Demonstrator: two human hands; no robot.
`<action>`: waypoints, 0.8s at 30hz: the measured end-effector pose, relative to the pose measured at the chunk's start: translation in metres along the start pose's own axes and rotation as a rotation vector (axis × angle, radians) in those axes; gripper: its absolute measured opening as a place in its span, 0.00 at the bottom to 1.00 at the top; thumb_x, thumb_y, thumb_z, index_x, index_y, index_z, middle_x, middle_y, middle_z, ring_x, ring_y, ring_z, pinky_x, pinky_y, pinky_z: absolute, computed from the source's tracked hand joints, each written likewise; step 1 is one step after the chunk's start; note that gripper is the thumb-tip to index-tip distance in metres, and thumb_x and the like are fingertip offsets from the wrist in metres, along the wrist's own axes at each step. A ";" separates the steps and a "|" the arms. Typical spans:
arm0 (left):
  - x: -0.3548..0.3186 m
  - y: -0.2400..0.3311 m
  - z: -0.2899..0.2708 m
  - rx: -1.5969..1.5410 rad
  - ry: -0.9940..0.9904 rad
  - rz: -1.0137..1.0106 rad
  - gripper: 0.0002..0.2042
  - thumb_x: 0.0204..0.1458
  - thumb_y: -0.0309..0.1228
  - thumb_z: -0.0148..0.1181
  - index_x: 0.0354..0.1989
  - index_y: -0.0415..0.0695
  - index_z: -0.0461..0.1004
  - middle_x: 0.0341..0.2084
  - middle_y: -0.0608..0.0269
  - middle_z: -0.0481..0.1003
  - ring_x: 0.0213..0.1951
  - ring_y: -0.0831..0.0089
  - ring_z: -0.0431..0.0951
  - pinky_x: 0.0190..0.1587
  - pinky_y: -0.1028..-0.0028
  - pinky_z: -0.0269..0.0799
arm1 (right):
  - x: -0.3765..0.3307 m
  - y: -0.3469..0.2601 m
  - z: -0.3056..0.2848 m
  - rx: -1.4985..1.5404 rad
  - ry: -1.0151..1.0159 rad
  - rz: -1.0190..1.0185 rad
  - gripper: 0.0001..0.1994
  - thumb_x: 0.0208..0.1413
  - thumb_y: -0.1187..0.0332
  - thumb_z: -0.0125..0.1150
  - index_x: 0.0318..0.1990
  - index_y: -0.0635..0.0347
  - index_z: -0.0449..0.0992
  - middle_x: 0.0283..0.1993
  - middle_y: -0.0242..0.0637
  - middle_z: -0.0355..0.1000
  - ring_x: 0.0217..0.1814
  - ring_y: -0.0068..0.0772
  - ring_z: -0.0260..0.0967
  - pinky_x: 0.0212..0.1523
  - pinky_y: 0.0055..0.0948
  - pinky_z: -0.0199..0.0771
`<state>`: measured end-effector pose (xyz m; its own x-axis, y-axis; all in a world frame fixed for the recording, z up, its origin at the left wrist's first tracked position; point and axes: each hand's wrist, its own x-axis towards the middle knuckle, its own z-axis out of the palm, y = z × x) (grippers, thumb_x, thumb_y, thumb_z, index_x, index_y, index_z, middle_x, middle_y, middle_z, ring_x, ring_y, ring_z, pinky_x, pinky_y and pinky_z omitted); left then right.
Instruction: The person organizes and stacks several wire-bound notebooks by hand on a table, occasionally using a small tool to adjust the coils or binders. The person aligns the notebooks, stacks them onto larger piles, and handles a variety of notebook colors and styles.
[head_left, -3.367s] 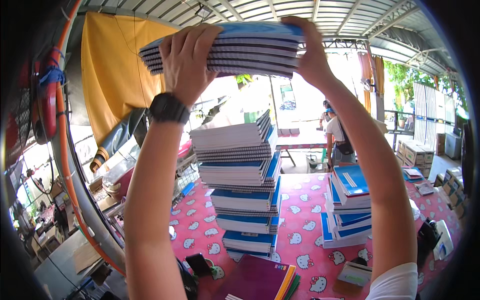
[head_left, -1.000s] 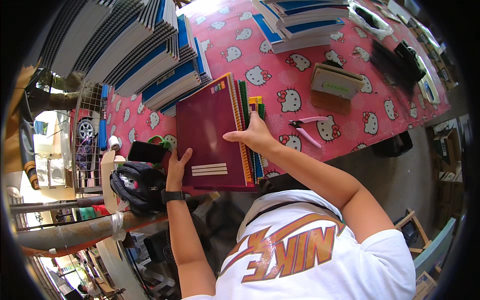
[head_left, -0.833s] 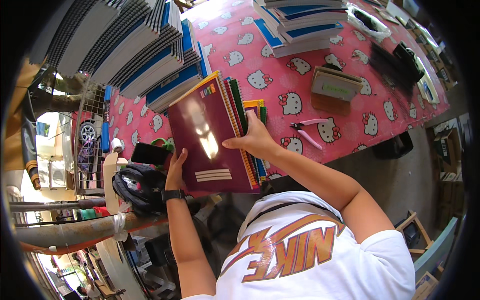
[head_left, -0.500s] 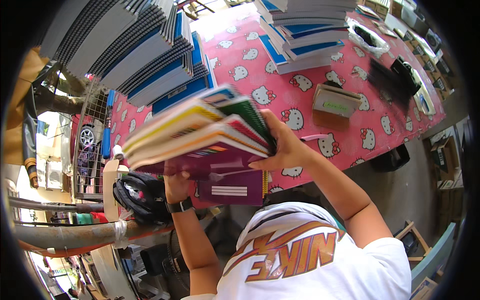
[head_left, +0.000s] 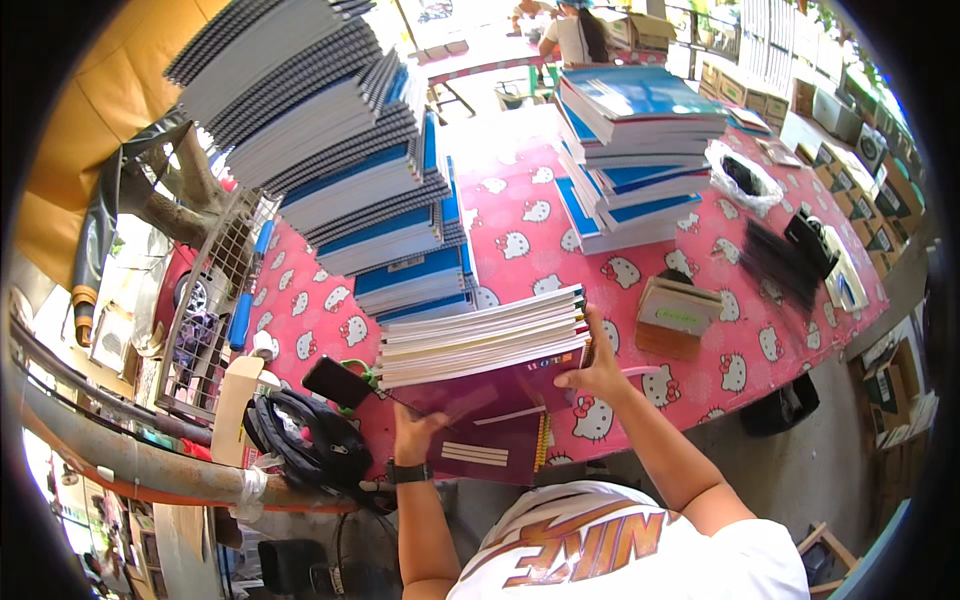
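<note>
A thick stack of spiral notebooks (head_left: 480,345) with a purple cover facing me is held between my two hands at the near side of the table. My left hand (head_left: 413,436), with a dark watch on the wrist, grips its lower left corner. Around its right end, by the spiral bindings, my right hand (head_left: 598,368) is closed, thumb on the purple cover. Another purple notebook (head_left: 488,452), yellow-spiralled and with a white label, lies just below the stack at the table's near edge. The stack's underside is hidden.
A tall stack of spiral-bound books (head_left: 350,165) stands at left, a lower stack (head_left: 635,150) at the back right. Left of my hands lie a phone (head_left: 338,383) and a black bag (head_left: 300,435). At right are a small brown box (head_left: 678,315) and a plastic bag (head_left: 742,180). People sit beyond.
The notebooks, tilted and fanned unevenly before, now sit squared up with edges more even. Both hands still grip them. My view has tilted up, showing the phone and the far table.
</note>
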<state>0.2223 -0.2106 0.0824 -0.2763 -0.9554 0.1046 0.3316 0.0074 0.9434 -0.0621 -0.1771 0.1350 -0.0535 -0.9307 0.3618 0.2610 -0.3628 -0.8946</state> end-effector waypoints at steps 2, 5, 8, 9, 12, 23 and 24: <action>0.005 0.005 0.015 0.014 0.061 0.031 0.36 0.29 0.20 0.69 0.53 0.36 0.61 0.44 0.58 0.70 0.45 0.66 0.71 0.47 0.68 0.72 | 0.005 0.001 0.006 0.194 0.038 0.097 0.46 0.28 0.74 0.76 0.58 0.61 0.51 0.51 0.35 0.62 0.54 0.27 0.58 0.57 0.30 0.56; -0.004 -0.003 0.028 0.009 0.323 -0.049 0.35 0.29 0.18 0.68 0.52 0.36 0.62 0.43 0.58 0.70 0.44 0.66 0.72 0.47 0.69 0.73 | -0.006 -0.004 0.005 0.074 0.023 0.107 0.43 0.30 0.75 0.76 0.56 0.59 0.54 0.49 0.34 0.63 0.53 0.27 0.59 0.56 0.30 0.59; -0.024 -0.001 0.011 0.216 0.204 0.064 0.27 0.33 0.20 0.63 0.48 0.40 0.67 0.33 0.56 0.74 0.36 0.66 0.76 0.42 0.70 0.76 | -0.007 0.000 0.010 0.008 -0.058 -0.076 0.41 0.31 0.76 0.75 0.55 0.56 0.56 0.47 0.33 0.64 0.53 0.26 0.60 0.53 0.29 0.62; -0.026 -0.004 0.011 0.113 0.216 -0.014 0.25 0.33 0.20 0.64 0.46 0.40 0.69 0.37 0.56 0.74 0.39 0.66 0.75 0.42 0.71 0.75 | -0.016 0.004 0.003 -0.093 -0.082 -0.118 0.41 0.31 0.78 0.75 0.55 0.55 0.55 0.47 0.33 0.64 0.53 0.25 0.60 0.52 0.29 0.64; -0.024 0.006 0.046 0.049 0.216 -0.021 0.18 0.32 0.20 0.63 0.38 0.38 0.74 0.35 0.58 0.74 0.38 0.69 0.75 0.39 0.72 0.75 | -0.025 0.031 -0.015 -0.096 -0.105 0.232 0.43 0.30 0.79 0.76 0.55 0.55 0.53 0.49 0.35 0.63 0.53 0.25 0.60 0.52 0.29 0.64; 0.002 0.067 0.088 0.636 0.076 0.733 0.17 0.41 0.38 0.63 0.39 0.47 0.70 0.39 0.63 0.75 0.47 0.66 0.72 0.58 0.59 0.56 | -0.074 0.086 -0.166 0.420 -0.116 1.090 0.39 0.45 0.49 0.65 0.61 0.58 0.56 0.57 0.33 0.62 0.53 0.32 0.65 0.54 0.34 0.67; 0.004 0.085 0.097 0.795 -0.002 0.775 0.17 0.40 0.38 0.63 0.39 0.49 0.71 0.39 0.64 0.75 0.47 0.66 0.72 0.60 0.59 0.52 | -0.073 0.061 -0.154 0.683 -0.002 1.118 0.39 0.45 0.49 0.64 0.61 0.59 0.56 0.57 0.36 0.63 0.53 0.33 0.66 0.53 0.34 0.68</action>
<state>0.1614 -0.1848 0.1932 -0.2463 -0.6093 0.7537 -0.2579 0.7908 0.5550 -0.1903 -0.1383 0.0131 0.5100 -0.7113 -0.4837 0.5962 0.6976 -0.3974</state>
